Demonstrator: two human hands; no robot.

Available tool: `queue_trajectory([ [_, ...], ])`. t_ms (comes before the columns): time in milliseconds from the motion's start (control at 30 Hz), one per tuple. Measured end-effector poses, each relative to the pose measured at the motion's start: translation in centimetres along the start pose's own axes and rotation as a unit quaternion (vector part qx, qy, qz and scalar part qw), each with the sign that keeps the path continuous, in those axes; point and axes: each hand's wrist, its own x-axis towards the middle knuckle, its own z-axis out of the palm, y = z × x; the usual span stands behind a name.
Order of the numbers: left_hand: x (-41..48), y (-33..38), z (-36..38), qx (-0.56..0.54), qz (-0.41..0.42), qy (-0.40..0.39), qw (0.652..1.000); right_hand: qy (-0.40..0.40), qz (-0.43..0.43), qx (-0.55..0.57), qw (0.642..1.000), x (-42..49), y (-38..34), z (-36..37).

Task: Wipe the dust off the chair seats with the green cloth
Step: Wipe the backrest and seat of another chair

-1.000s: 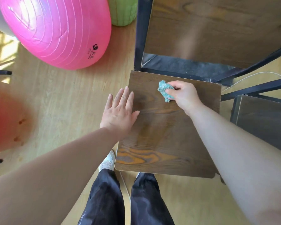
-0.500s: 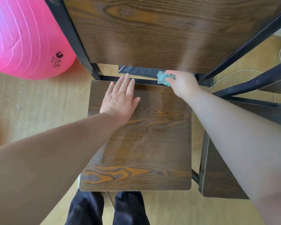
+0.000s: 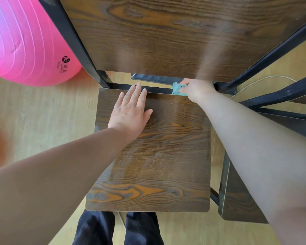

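A dark wood-grain chair seat (image 3: pixel 157 165) fills the middle of the head view, under the edge of a wooden table top (image 3: pixel 166 36). My right hand (image 3: pixel 196 90) grips a small crumpled green cloth (image 3: pixel 177 89) at the seat's far edge, right of centre. My left hand (image 3: pixel 131 110) lies flat on the far left part of the seat, fingers straight and together. A faint pale smear shows on the seat's middle.
A big pink exercise ball (image 3: pixel 25 50) sits on the wooden floor at the upper left. A second chair seat (image 3: pixel 237 200) stands close on the right, with black metal frame bars (image 3: pixel 272 96) above it. My dark trouser legs (image 3: pixel 118 228) are below the seat.
My right hand carried the cloth from the seat's far middle up to its far edge. My left hand came from the seat's left edge onto its surface. The view closed in on the chair.
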Motion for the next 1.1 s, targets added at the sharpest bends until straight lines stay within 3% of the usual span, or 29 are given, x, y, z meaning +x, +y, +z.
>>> queue_trajectory([
  [333, -1.3, -2.5, 0.1, -0.010, -0.009, -0.002, 1.000, -0.014, -0.019, 0.132, 0.991, -1.0, 0.1, -0.3],
  [600, -3.3, -4.9, 1.2, 0.002, -0.009, -0.011, 1.000, -0.005, -0.039, 0.115, 0.993, -1.5, -2.1, 0.0],
  [1100, -6.1, -10.9, 1.4, 0.002, -0.064, 0.001, 0.998, -0.013, -0.127, 0.141, 0.982, -0.4, -17.2, 2.8],
])
